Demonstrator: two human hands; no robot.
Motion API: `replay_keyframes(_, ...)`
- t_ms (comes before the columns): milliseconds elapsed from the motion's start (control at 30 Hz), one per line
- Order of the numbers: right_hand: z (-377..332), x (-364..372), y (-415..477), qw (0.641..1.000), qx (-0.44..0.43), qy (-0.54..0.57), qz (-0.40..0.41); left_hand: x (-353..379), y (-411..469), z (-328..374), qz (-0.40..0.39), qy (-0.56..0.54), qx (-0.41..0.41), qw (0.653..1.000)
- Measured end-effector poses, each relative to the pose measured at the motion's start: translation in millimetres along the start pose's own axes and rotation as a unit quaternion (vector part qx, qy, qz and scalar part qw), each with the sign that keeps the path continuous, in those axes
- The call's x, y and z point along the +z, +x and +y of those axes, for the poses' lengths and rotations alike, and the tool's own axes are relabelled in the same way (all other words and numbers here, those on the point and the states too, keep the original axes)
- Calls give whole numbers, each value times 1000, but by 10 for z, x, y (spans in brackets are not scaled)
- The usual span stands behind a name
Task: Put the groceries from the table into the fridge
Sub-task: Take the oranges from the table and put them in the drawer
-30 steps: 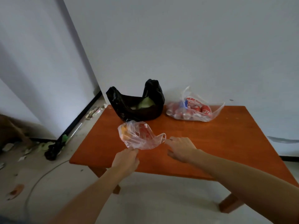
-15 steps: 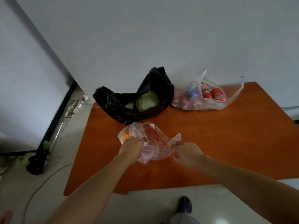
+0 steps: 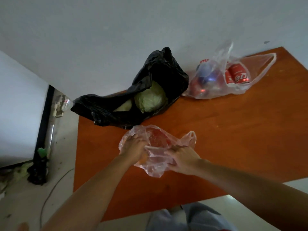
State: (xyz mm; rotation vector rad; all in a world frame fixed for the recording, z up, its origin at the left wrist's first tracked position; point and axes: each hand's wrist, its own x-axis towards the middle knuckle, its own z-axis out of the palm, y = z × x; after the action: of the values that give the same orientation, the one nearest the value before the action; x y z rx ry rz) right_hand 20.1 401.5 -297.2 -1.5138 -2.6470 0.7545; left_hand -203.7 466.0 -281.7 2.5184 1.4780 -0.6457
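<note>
Gripping the thin, floppy clear plastic bag of red and orange produce (image 3: 160,147), left hand (image 3: 135,149) cups what looks like fruit through the film; right hand (image 3: 185,160) pinches its slippery mouth, best lifted by the handles.

A plain white wall (image 3: 116,30) rises behind. On the pale dusty floor (image 3: 21,197) at its foot lie a crumpled black plastic bag (image 3: 37,172), a green scrap (image 3: 41,151) and a thin grey cable (image 3: 50,194).
</note>
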Motion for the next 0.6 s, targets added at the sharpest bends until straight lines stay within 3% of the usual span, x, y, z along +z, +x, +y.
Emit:
replay_keyframes(100, -147, -13, 183, 999, -14, 6, 39, 88, -183, -354, 6, 18, -12, 1000)
replay_keyframes(300, -614, -72, 699, 981, -21, 58, 183, 229, -525, -743, 1, -131, -50, 990)
replay_keyframes(433, -876, 70, 931, 991, 108, 41, 66, 306, -487, -929, 23, -195, -91, 976)
replay_keyframes(600, -1064, 314, 961, 975, 220, 23, 6, 308, -316, -984, 88, -124, -75, 985)
